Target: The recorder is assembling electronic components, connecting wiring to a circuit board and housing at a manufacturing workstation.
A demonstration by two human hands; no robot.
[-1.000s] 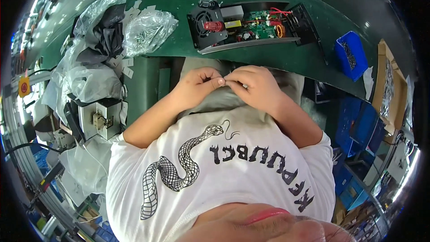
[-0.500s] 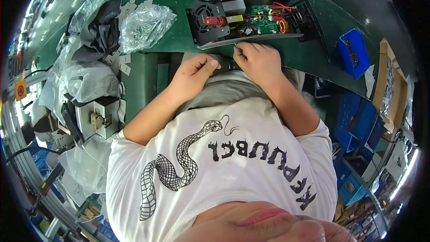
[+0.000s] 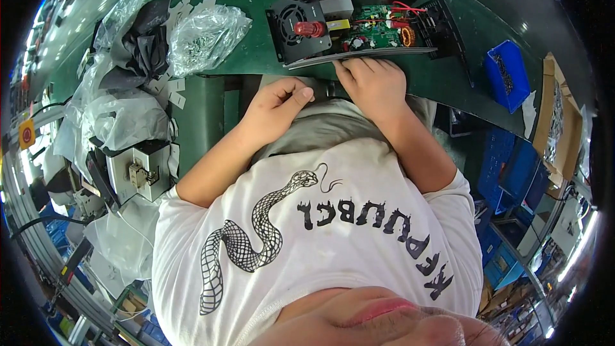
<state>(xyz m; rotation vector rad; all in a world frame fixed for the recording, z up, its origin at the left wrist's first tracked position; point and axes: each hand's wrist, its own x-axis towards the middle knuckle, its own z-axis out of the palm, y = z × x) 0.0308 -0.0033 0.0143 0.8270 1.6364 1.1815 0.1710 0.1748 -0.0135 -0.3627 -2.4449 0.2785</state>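
An open black electronic housing (image 3: 359,59) lies lengthwise on the green workbench, with a green circuit board (image 3: 378,33) inside. Its left end plate (image 3: 300,22) carries a fan, a red terminal and a black terminal. My right hand (image 3: 378,90) is at the near long wall, fingers bent and thumb side reaching up to the wall's lower edge. The wall and the hand itself hide what its fingertips hold. My left hand (image 3: 277,106) is in a loose fist over my lap, thumb pressed to the index finger; anything inside is hidden.
A clear plastic bag (image 3: 208,38) of small metal parts lies left of the housing. Further left are crumpled plastic and black wrapping (image 3: 138,48) and a metal fixture (image 3: 138,170). On the right stand a blue bin (image 3: 506,77) of dark screws and a cardboard box (image 3: 560,122).
My right hand has shifted slightly up and to the right, its thumb side straightening against the housing wall. My left hand has barely moved.
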